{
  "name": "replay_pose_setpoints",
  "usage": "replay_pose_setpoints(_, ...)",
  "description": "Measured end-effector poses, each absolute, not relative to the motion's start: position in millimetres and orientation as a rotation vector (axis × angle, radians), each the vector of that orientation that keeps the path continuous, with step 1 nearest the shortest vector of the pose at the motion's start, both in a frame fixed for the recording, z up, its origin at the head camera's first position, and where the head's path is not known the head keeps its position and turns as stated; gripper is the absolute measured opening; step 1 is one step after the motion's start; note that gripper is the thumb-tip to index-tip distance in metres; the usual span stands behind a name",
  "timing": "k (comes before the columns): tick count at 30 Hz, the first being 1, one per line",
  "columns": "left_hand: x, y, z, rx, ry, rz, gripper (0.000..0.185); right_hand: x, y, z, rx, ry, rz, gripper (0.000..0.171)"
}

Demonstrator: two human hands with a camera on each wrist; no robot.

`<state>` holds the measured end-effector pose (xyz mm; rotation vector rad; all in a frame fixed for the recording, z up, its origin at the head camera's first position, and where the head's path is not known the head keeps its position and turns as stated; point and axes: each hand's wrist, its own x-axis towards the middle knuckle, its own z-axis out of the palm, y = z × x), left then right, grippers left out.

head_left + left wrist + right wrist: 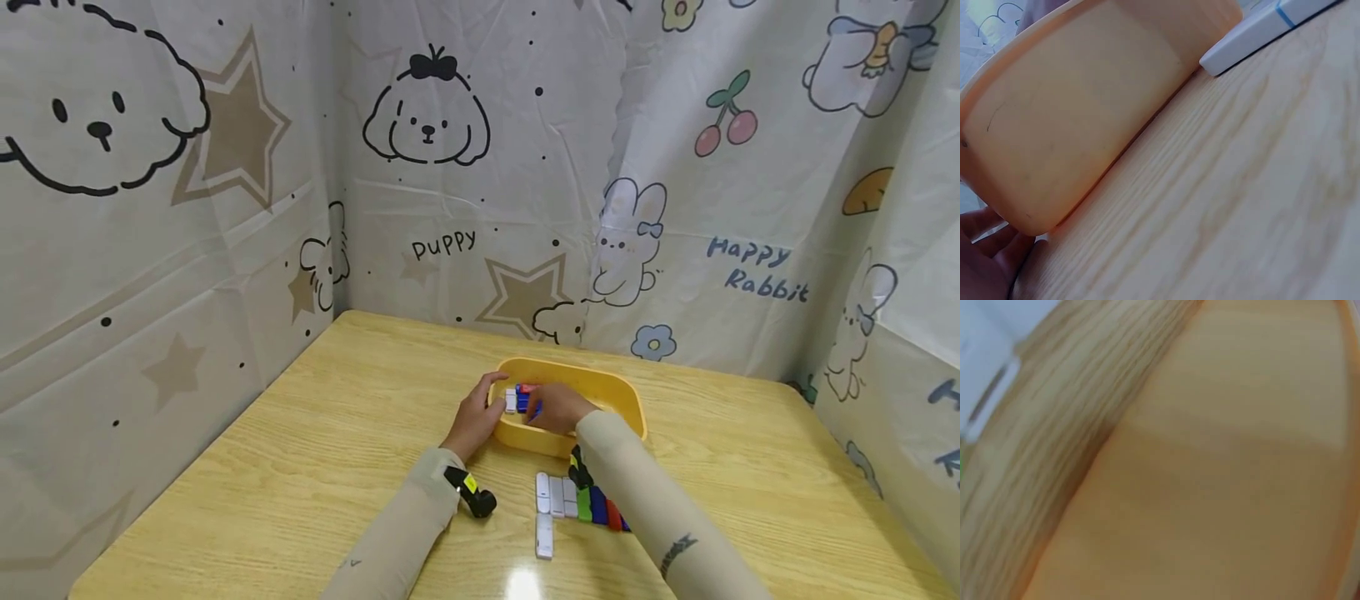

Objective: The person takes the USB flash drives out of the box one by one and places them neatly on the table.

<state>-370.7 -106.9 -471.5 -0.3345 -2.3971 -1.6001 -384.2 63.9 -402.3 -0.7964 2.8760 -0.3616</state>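
Only the head view shows both hands together: the left hand [474,419] holds the left rim of the yellow tray [600,385], fingers curved over the edge; the right hand [553,408] is inside the tray on the small coloured blocks [519,399], fingers bent down, but I cannot tell if it pinches one. The tray stands on the wooden table [315,433]; a row of blocks [573,498] lies just in front of it, partly covered by the right sleeve. The left wrist view shows the tray's outer wall, fingertips [988,247] and one white block [1260,34]; the right wrist view is blurred, only tray and wood.
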Motion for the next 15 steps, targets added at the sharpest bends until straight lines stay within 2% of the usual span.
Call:
replay_pose_setpoints(7, -371.7, -105.7, -470.6, -0.361, -2.381, -1.621, 0.047, -379.8, 78.5, -390.9, -0.900, 2.878, -0.456, 0.016)
replay_pose_setpoints(15, -370.2, -105.5, -471.0, -0.341, -2.390, -1.633, 0.046, -355.3, 96.5, -369.5, -0.962, 2.886, -0.586, 0.027)
